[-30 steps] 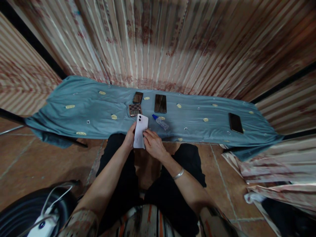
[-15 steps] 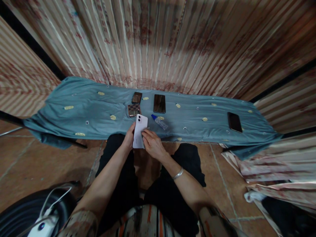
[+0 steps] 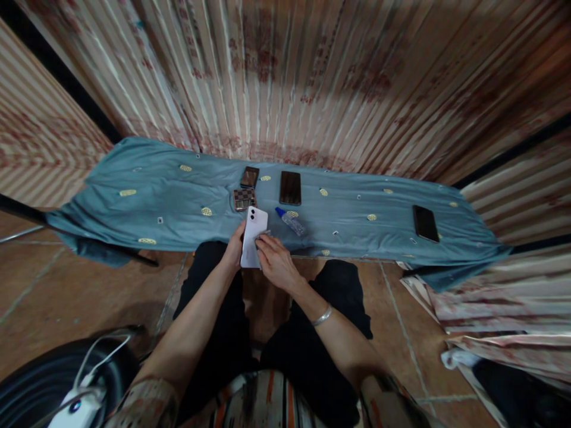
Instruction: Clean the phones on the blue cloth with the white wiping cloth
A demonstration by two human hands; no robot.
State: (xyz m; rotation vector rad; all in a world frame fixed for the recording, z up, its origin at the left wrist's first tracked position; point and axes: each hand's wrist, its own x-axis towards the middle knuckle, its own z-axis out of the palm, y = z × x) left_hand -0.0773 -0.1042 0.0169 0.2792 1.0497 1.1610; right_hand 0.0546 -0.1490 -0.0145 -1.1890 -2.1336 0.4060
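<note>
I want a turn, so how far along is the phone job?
No step clearly looks done. The white phone is in the left hand, the right hand touching its back. The dark flat things on the blue cloth may be left, but I can't tell.

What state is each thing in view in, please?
White phone: held, back up.
Left hand: gripping white phone.
Right hand: fingers on white phone's back.
Tablet: flat, screen dark.
Right phone: flat, face dark.
Bottle: on its side, blue cap on.
Checkered case: flat; open or shut unclear.
Cloth: spread, wrinkled.
Power strip: cable plugged in.
</note>
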